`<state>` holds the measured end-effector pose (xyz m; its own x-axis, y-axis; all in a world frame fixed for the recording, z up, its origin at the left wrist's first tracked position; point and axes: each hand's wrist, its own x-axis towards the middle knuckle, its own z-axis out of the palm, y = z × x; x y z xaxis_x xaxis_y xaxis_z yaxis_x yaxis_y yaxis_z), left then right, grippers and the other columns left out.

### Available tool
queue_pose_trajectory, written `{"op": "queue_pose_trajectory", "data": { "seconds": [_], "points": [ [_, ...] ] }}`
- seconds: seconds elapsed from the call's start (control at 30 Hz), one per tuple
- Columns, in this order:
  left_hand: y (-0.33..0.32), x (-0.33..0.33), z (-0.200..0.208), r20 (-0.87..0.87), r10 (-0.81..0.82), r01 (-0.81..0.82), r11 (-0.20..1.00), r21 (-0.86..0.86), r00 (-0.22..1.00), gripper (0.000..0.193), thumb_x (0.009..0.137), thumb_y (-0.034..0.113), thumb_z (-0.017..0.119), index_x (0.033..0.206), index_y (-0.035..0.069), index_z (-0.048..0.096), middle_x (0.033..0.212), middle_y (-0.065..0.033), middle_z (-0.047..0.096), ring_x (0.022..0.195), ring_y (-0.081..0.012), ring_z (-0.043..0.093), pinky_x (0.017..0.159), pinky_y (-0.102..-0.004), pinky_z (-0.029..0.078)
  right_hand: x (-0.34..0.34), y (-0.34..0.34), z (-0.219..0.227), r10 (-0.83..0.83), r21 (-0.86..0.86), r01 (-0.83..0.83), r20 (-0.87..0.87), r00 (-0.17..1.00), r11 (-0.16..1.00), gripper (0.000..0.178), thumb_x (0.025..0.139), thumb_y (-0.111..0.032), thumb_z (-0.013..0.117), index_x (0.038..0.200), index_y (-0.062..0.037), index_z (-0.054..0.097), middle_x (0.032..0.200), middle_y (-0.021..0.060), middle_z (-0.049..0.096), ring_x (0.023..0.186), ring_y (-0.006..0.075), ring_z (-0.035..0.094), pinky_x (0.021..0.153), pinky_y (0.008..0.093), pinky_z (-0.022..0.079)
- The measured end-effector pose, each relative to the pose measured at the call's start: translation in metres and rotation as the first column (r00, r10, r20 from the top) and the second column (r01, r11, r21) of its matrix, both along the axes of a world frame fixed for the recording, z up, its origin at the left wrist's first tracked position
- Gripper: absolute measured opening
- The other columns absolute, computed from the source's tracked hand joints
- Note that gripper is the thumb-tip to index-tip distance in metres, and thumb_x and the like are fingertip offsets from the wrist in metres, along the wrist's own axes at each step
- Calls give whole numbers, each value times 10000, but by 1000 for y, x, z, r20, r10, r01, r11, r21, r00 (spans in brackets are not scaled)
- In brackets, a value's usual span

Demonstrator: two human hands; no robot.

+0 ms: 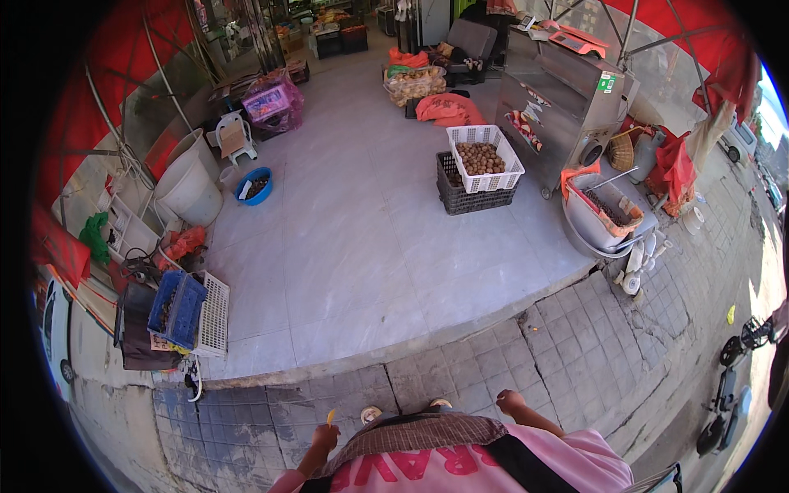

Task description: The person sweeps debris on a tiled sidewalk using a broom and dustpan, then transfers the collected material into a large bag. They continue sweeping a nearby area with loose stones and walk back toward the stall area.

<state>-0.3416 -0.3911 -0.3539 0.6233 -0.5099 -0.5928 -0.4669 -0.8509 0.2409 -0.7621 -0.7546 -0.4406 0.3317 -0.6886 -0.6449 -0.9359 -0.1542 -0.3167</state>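
My left hand [325, 436] hangs low in front of me, its fingers closed on a small yellow-orange strip [331, 416] that sticks up from them. What the strip is cannot be made out. My right hand [510, 402] is out to the right over the paving, fingers curled, with nothing visible in it. Neither hand touches any of the goods. Ahead on the raised floor, a white crate [496, 182] of round brown produce [481, 158] sits tilted on a black crate [477, 201].
A step edge [460, 333] separates the paving [468, 370] from the grey floor [362, 246]. Left stand blue crates [176, 308], a white crate [215, 312], a large white bucket [193, 185] and a blue basin [256, 187]. Right are a metal cabinet [567, 99] and a grey tub [593, 222].
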Motion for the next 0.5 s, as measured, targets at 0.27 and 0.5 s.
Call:
{"op": "queue_pose_trajectory", "data": {
  "seconds": [0.27,0.5],
  "points": [
    [42,57,-4,-110,247,-249,968,-6,963,180,799,212,518,796,191,697,811,-112,656,771,-303,638,700,-416,502,-58,27,-28,352,195,-297,-406,843,935,250,730,-175,599,949,-81,677,1067,133,633,1001,312,599,818,386,501],
    [38,135,-31,-89,207,-210,977,-29,974,171,809,213,520,841,196,687,889,-111,643,831,-291,635,711,-412,510,41,20,-41,158,56,-148,-396,904,987,256,766,-196,569,967,-74,672,1077,142,626,1007,311,597,828,391,497]
  ]
}}
